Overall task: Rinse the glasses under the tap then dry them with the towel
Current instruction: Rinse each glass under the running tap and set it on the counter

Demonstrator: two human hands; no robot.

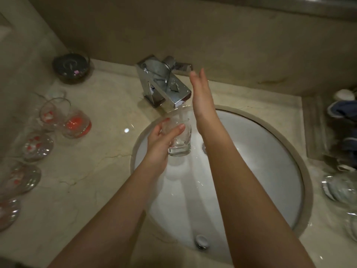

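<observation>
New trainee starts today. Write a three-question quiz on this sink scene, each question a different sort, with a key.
1. True or false: the left hand grips the clear glass under the tap.
2. Multiple choice: the right hand is A) holding a towel, B) open, fingers straight, beside the tap spout, C) resting flat on the counter.
3. Fill in: the glasses with red decoration stand on the counter to the ______ of the basin.

Key
1. True; water runs from the spout into the glass.
2. B.
3. Left.
</observation>
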